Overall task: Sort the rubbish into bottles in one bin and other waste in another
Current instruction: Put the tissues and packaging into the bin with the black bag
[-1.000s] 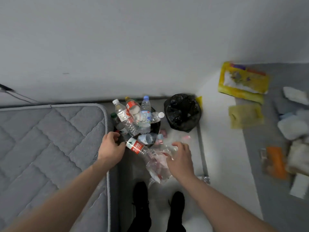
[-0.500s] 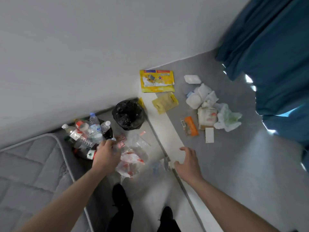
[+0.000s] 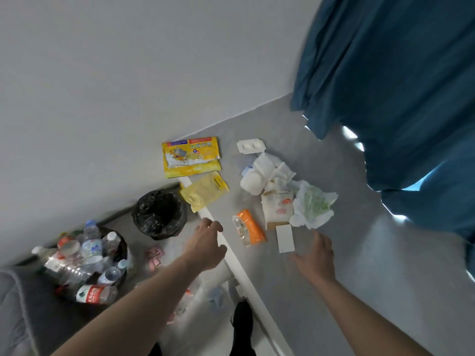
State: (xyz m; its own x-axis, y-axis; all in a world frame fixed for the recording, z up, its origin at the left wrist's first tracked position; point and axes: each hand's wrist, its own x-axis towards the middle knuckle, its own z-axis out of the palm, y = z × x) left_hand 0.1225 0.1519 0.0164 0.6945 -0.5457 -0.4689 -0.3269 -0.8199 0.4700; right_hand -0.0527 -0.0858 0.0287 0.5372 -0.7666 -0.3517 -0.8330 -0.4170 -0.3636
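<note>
Right hand spread, empty — reaching toward white card and loose paper waste; left hand relaxed, empty. Black-lined bin near for waste — bottle bin already heaped.

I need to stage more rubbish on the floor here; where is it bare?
Bare grey floor lies right of the white card, below the curtain. Crowded: around the tissue heap, and by the bottle bin.
</note>
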